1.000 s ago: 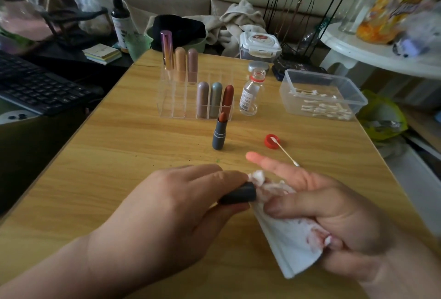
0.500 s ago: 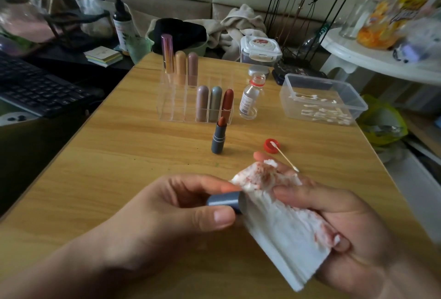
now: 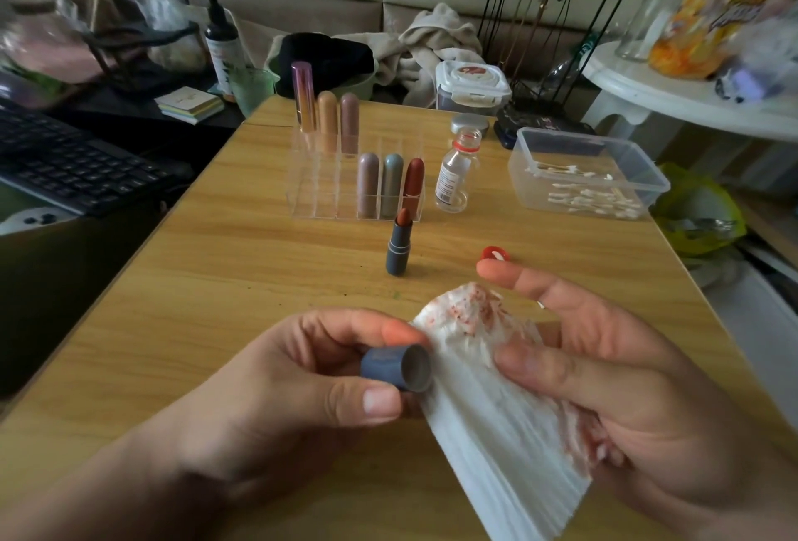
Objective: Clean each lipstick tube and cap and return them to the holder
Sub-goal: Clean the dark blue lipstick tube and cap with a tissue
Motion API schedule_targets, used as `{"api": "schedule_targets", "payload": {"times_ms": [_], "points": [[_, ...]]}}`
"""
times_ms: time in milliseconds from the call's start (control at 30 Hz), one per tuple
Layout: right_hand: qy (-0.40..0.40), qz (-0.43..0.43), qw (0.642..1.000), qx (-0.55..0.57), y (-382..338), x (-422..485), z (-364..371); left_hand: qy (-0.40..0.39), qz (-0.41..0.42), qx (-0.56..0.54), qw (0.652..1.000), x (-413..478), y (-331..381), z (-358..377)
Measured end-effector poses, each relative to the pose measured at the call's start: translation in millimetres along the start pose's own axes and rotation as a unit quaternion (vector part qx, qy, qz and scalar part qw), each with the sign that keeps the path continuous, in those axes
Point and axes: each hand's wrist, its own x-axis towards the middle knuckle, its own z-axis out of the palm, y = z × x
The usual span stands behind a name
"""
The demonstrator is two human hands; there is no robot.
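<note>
My left hand (image 3: 276, 389) pinches a blue-grey lipstick cap (image 3: 395, 367) between thumb and fingers, its open end facing right. My right hand (image 3: 604, 372) holds a white tissue (image 3: 488, 411) stained red, with the thumb pressed on it and the index finger stretched out. The tissue's edge lies against the cap. An uncapped blue-grey lipstick tube (image 3: 399, 243) with a brown-red bullet stands on the wooden table (image 3: 216, 272). Behind it is a clear acrylic holder (image 3: 319, 195) with several capped lipsticks.
A small glass bottle (image 3: 455, 171) stands right of the holder, its red cap (image 3: 495, 254) on the table. A clear plastic tub (image 3: 591, 177) of cotton swabs sits at right. A keyboard (image 3: 73, 160) lies off the table's left edge.
My left hand has turned the cap so its open end shows. The tissue has come off the cap's end and now lies beside it.
</note>
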Motion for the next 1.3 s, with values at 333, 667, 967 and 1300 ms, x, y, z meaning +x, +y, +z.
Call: {"api": "schedule_targets", "payload": {"times_ms": [333,667,967,1300], "points": [[0.152,-0.068,0.891,-0.423,16.6,9.8,-4.8,0.283,-0.180,0.522,0.784,8.4,38.9,18.1],[0.188,-0.069,0.834,-0.515,27.9,17.0,-14.5,0.304,-0.150,0.617,0.710,9.3,41.7,13.7],[0.251,-0.117,0.727,-0.628,-3.3,10.2,-22.9,0.232,0.008,0.470,0.852,4.7,8.6,28.4],[0.332,-0.068,0.640,-0.689,-3.1,47.7,-62.5,0.248,0.052,0.401,0.880,12.8,2.2,22.1]]}}
